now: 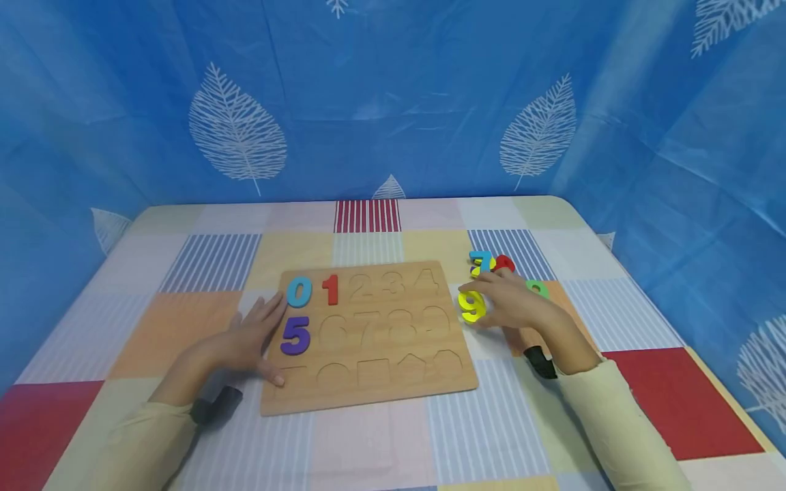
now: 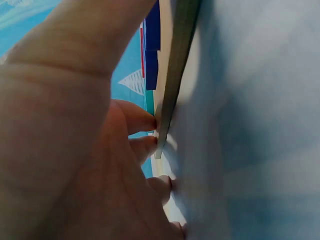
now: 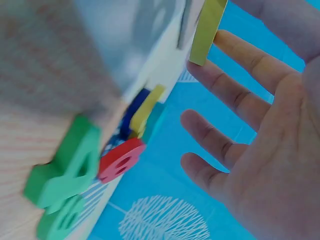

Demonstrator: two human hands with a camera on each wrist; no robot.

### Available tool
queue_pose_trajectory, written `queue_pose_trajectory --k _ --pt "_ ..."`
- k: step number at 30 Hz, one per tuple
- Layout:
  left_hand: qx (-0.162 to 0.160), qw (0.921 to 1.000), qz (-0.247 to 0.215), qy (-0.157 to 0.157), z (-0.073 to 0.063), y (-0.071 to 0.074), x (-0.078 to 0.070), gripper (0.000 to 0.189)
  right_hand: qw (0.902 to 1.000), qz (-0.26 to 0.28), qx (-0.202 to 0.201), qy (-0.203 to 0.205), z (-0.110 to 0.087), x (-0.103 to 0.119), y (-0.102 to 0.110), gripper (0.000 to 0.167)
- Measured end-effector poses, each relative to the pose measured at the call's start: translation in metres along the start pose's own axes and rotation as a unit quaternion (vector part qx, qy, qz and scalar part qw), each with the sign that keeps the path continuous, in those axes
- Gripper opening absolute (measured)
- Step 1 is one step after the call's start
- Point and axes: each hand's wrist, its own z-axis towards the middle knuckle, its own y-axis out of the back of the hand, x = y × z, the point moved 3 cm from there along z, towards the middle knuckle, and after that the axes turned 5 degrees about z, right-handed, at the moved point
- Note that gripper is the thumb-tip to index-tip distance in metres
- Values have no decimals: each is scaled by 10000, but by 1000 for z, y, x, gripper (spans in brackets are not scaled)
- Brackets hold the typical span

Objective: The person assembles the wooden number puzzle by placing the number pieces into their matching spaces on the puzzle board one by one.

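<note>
A wooden number puzzle board [image 1: 374, 382] lies before me with cut number recesses. On its left part sit a blue 0 [image 1: 299, 292], a red 1 [image 1: 331, 290] and a purple 5 [image 1: 296, 335]. My left hand [image 1: 245, 341], fingers spread, rests along the board's left edge, thumb on its near-left corner; in the left wrist view fingertips touch the board's side [image 2: 175, 75]. Just off the right edge, my right hand [image 1: 512, 300] pinches a yellow 9 [image 1: 472, 306] between thumb and fingers. Its edge [image 3: 206, 35] shows at the fingertips in the right wrist view.
Beyond my right hand lies a small pile with a blue 7 [image 1: 482, 258] and a red number [image 1: 505, 262]. A green number [image 1: 537, 288] peeks out behind the hand; a green 4 [image 3: 70, 160] shows in the right wrist view. Blue curtains surround the table.
</note>
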Motion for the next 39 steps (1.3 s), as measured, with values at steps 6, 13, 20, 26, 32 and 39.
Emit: queue_pose_trajectory --k 6,13,20,26,32,39 --pt "-9 10000 26 26 0 -1 2 134 9998 89 -28 187 5 16 6 58" --pt "3 10000 12 30 1 -5 2 133 9986 437 45 293 12 29 3 59" --pt "45 10000 -22 31 1 -3 0 133 9962 741 289 361 15 36 -3 59" --pt "32 10000 -51 0 0 -1 1 134 9956 730 518 271 19 41 -9 59" --pt "26 9999 -95 23 1 -1 0 134 9956 631 626 287 22 43 -17 58" --pt "-12 10000 -56 11 0 -1 1 132 9950 662 641 390 23 44 -21 55"
